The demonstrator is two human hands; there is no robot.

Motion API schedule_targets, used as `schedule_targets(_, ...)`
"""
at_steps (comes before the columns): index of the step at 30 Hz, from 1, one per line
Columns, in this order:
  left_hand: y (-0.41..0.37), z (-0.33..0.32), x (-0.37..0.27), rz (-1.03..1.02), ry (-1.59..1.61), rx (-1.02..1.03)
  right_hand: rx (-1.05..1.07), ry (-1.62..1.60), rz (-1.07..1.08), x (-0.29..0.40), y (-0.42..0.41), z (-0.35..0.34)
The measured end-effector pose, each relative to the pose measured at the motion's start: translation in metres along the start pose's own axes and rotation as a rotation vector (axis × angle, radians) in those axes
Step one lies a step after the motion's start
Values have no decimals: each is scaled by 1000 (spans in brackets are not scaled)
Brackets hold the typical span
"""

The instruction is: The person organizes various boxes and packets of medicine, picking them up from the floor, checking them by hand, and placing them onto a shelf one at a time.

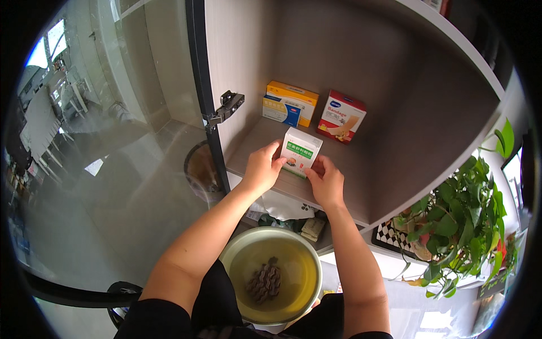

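Observation:
A white and green medicine box (299, 152) is held upright between my two hands, over the front part of a cabinet shelf (250, 148). My left hand (263, 166) grips its left side, thumb on the front face. On the lower right corner sit the thumb and fingers of my right hand (327, 181). Whether the box's base touches the shelf cannot be told. Behind it stand a yellow, white and blue medicine box (290, 104) and, to the right, a red and white bandage box (342, 116). Both lean slightly in the view.
A glass door (139, 169) with a black frame hangs open at left on a metal hinge (228, 108). Below my arms is a metal basin (302, 292) of liquid holding a dark wavy-patterned object (265, 282). A leafy potted plant (453, 216) trails beside the cabinet's right side.

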State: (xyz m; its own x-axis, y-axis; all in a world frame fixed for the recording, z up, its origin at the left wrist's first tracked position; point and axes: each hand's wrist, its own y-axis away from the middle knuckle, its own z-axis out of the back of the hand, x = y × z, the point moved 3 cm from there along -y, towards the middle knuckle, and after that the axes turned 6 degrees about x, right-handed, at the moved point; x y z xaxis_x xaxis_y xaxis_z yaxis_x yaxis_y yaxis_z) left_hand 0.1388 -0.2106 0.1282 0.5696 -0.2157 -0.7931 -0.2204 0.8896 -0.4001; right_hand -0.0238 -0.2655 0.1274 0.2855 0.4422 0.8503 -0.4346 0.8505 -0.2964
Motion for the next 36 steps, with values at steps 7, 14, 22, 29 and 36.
schedule_targets(7,18,5,18,-176,-237,-276,13,130,-29,0,-59,-24)
schedule_targets(14,17,1,17,-165,-274,-356,-71,114,45,-6,-106,-60)
schedule_targets(22,17,1,12,-110,-305,-315,-200,159,98,-7,-130,-73)
schedule_targets(29,17,1,10,-117,-317,-315,-129,277,-45,-7,-132,-73)
schedule_targets(36,16,0,12,-98,-330,-300,-101,196,-42,-8,-134,-82)
